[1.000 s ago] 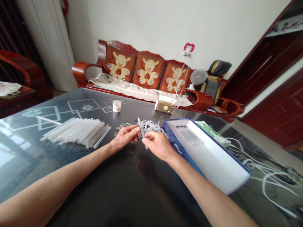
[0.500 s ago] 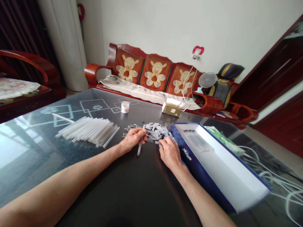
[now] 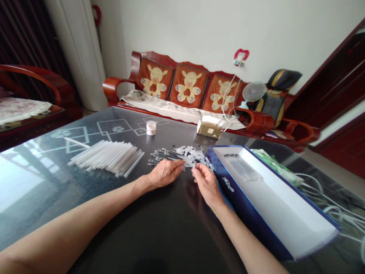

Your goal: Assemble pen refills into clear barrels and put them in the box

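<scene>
My left hand (image 3: 168,173) is closed, thumb and fingers pressed together and pointing right. What it holds, if anything, is hidden behind the fingers. My right hand (image 3: 207,183) pinches a small whitish pen cap (image 3: 194,166) between thumb and forefinger, close to the left fingertips. Just beyond both hands lies a loose heap of translucent pen caps (image 3: 191,153). Left of these, thin dark refills with shiny tips (image 3: 159,155) are partly covered by my left hand. Clear white pen barrels (image 3: 107,156) lie side by side in a pile farther left.
On the right, a long blue box (image 3: 281,203) with a white inside holds several pens (image 3: 242,167) at its far end. A small round tub (image 3: 151,128) and a tissue box (image 3: 210,129) stand farther back. Green packaging (image 3: 275,165) and white cables (image 3: 339,213) lie beyond the blue box.
The pen that stood out from my left hand no longer shows. That hand has turned and moved right. My right hand has lifted from the heap with a small cap between its fingertips.
</scene>
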A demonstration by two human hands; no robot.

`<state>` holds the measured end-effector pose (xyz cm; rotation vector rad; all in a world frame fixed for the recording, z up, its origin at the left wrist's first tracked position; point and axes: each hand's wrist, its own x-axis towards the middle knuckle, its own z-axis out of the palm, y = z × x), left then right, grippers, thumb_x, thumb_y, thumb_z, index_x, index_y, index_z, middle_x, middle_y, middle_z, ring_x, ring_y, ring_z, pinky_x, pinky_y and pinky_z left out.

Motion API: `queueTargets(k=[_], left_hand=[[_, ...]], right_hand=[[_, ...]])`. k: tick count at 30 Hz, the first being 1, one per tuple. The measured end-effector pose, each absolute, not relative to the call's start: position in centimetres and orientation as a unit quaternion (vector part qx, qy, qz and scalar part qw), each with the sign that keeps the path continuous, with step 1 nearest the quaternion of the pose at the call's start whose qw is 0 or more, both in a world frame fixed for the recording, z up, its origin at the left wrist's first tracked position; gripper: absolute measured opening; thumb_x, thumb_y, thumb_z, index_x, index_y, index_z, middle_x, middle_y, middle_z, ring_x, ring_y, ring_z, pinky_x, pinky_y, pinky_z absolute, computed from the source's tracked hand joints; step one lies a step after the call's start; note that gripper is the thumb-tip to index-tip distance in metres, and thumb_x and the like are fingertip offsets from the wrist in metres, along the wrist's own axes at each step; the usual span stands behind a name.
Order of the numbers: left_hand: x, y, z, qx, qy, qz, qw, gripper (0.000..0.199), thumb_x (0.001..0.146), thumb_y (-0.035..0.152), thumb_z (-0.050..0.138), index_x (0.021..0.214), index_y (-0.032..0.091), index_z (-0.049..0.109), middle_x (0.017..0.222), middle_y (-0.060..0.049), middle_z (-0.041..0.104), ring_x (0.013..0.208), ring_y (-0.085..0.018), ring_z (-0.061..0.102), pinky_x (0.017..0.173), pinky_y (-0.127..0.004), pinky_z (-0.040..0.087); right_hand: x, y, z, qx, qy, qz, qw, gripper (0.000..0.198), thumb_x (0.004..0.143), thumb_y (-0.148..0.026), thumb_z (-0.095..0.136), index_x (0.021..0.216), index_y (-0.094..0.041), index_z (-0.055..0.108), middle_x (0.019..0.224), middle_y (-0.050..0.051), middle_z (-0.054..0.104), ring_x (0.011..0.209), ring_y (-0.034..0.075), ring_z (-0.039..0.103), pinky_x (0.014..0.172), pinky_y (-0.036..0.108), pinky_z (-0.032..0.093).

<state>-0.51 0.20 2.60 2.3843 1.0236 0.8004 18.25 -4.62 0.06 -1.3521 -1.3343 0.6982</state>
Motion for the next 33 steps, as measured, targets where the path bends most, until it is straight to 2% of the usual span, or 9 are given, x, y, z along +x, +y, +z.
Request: queueTargets(k=[3,7,11,16,22,26,29,33], left_hand=[[-0.2,-0.3,2.5,0.873,0.349,0.275,0.201,0.033,0.095,0.033,0.039,0.106,0.017,0.066,0.067,-0.003,0.063,0.061,-0.016,0.059,0.060,-0.024,0.039],[-0.1,-0.4,2.2,0.885,0.327,0.262,0.202,0.029,0.095,0.031,0.038,0.090,0.018,0.064,0.065,-0.002,0.060,0.058,-0.015,0.056,0.058,-0.024,0.035],[0.0,-0.4,1.9,0.888,0.322,0.257,0.205,0.027,0.095,0.030,0.040,0.087,0.019,0.062,0.066,-0.002,0.059,0.059,-0.014,0.056,0.058,-0.024,0.034],[0.1,-0.4,1.8,0.885,0.327,0.257,0.208,0.028,0.095,0.032,0.040,0.081,0.018,0.060,0.064,-0.002,0.058,0.057,-0.014,0.053,0.057,-0.025,0.032],[-0.1,-0.3,2.1,0.901,0.298,0.266,0.171,0.017,0.083,0.014,0.046,0.079,0.016,0.062,0.069,-0.003,0.058,0.062,-0.014,0.054,0.061,-0.024,0.037],[-0.2,0.0,2.1,0.905,0.292,0.275,0.143,0.017,0.080,0.013,0.047,0.071,0.015,0.062,0.070,-0.004,0.057,0.063,-0.015,0.054,0.062,-0.025,0.040],[-0.4,0.2,2.3,0.908,0.272,0.270,0.166,0.020,0.083,0.014,0.046,0.070,0.016,0.061,0.069,-0.004,0.057,0.063,-0.014,0.053,0.062,-0.025,0.040],[-0.7,0.4,2.3,0.900,0.259,0.271,0.222,0.022,0.087,0.019,0.046,0.071,0.017,0.061,0.067,-0.003,0.059,0.060,-0.014,0.052,0.060,-0.025,0.039]], right_hand=[[17.1,-4.9,0.3,-0.495,-0.408,0.485,0.595,0.047,0.075,-0.046,0.068,0.115,-0.024,0.059,0.088,0.001,0.065,0.078,0.014,0.061,0.059,0.023,0.047],[16.4,-5.0,0.5,-0.427,-0.323,0.567,0.626,0.040,0.066,-0.038,0.077,0.100,-0.024,0.062,0.083,-0.002,0.066,0.075,0.012,0.061,0.059,0.021,0.046],[16.5,-4.9,0.4,-0.407,-0.298,0.582,0.638,0.039,0.062,-0.033,0.081,0.093,-0.023,0.060,0.090,-0.001,0.069,0.077,0.011,0.062,0.062,0.020,0.047],[16.5,-4.9,0.4,-0.410,-0.336,0.572,0.626,0.034,0.065,-0.034,0.080,0.091,-0.022,0.061,0.094,-0.001,0.069,0.078,0.011,0.062,0.062,0.020,0.047],[16.2,-5.0,0.1,-0.439,-0.362,0.541,0.619,0.034,0.064,-0.034,0.080,0.090,-0.021,0.063,0.090,-0.001,0.068,0.077,0.011,0.062,0.061,0.021,0.047],[16.2,-5.0,0.0,-0.445,-0.363,0.531,0.623,0.037,0.063,-0.034,0.081,0.094,-0.022,0.064,0.092,-0.001,0.069,0.076,0.011,0.062,0.061,0.020,0.047],[16.1,-4.9,0.0,-0.450,-0.363,0.525,0.625,0.041,0.063,-0.034,0.081,0.099,-0.023,0.066,0.092,0.000,0.069,0.077,0.011,0.062,0.061,0.021,0.049],[16.2,-4.9,0.0,-0.458,-0.355,0.520,0.627,0.037,0.061,-0.036,0.082,0.091,-0.020,0.068,0.085,0.000,0.069,0.073,0.011,0.062,0.062,0.023,0.051]])
